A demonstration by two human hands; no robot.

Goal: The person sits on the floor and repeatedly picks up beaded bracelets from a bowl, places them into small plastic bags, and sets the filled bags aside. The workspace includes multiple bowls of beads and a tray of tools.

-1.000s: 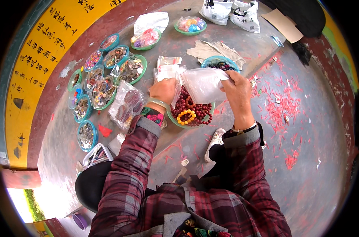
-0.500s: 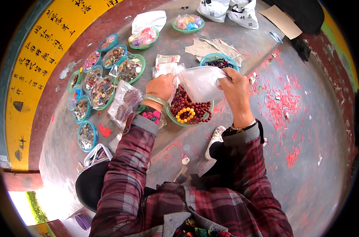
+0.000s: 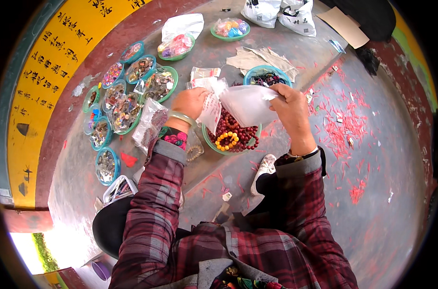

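Observation:
A translucent white plastic bag point(image 3: 250, 103) stretches out from my right hand point(image 3: 291, 108), its corner pinched between thumb and fingers. My left hand point(image 3: 189, 102), with a pale bangle at its wrist, grips a clear plastic bag point(image 3: 209, 111) with red print. The two bags meet between my hands; whether they are joined I cannot tell. Below them sits a green bowl point(image 3: 221, 149) heaped with dark red bead strings point(image 3: 243, 132). A yellow bead bracelet point(image 3: 227, 141) lies on top. The bags cover the bowl's far part.
Several bowls of small trinkets point(image 3: 125, 111) cluster at the left, beside plastic-wrapped beads point(image 3: 149, 125). A blue bowl point(image 3: 267, 76) of dark bands stands just beyond my hands, near a grey cloth point(image 3: 257, 59). Red scraps point(image 3: 344, 120) litter the floor at right. White bags point(image 3: 296, 18) stand at the back.
My left hand has shifted slightly left and turned, bringing the red-printed bag into fuller view. The white bag has tilted and drawn a little to the right with my right hand.

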